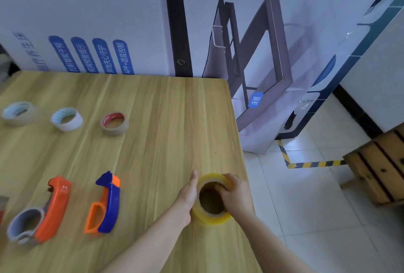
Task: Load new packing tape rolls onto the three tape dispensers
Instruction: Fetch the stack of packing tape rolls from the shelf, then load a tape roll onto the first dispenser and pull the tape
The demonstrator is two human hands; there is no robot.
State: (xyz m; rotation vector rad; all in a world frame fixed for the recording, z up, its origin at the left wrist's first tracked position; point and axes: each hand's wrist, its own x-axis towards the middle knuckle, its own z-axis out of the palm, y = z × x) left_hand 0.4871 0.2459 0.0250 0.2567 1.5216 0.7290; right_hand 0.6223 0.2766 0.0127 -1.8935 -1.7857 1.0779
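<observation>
Fingers (222, 187) of right hand (237, 195) grip translucent yellow tape roll (215, 218), left hand (188, 194) flat beside

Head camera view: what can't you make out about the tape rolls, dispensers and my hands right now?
In the head view:
The object at the left edge: cut off by the frame; cannot tell if it is a dispenser.
The yellow tape roll: right rim covered by the right hand; no loose end visible.
The left hand: fingers hidden by the hand itself and the roll.
The far rolls: core labels blurred, unreadable.
</observation>
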